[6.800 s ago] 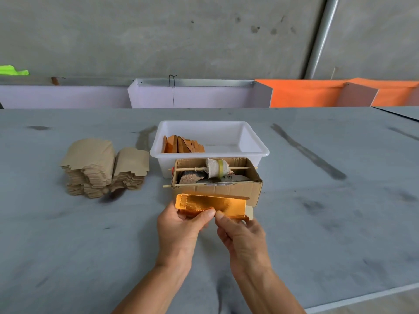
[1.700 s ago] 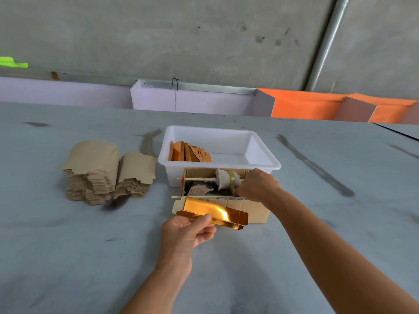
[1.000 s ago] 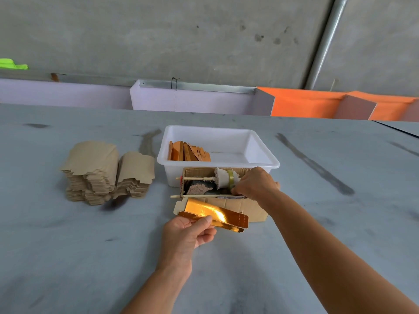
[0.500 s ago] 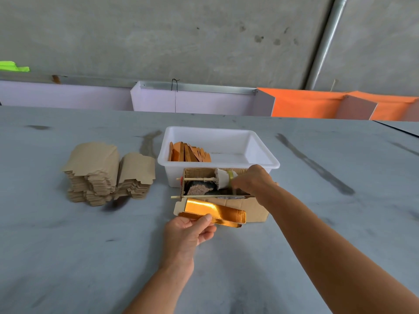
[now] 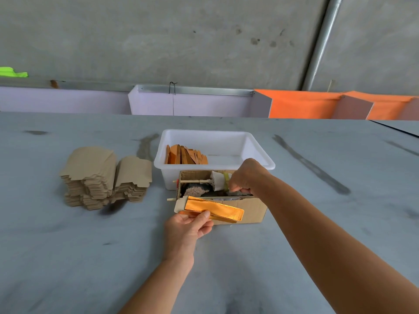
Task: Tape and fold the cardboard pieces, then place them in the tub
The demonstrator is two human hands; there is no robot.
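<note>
A bare concrete wall (image 5: pixel 158 41) rises behind the grey worktop (image 5: pixel 68 257); no writing or label can be read anywhere. The left hand (image 5: pixel 188 225) pinches a gold-faced cardboard piece (image 5: pixel 210 208) just before an open cardboard box (image 5: pixel 247 209). The right hand (image 5: pixel 246 175) reaches into that box, its grip curled at the tape roll (image 5: pixel 221 181); whether it holds tape I cannot tell. Behind, the white tub (image 5: pixel 260 152) holds folded pieces (image 5: pixel 184 155). A stack of flat cardboard blanks (image 5: pixel 104 175) lies to the left.
</note>
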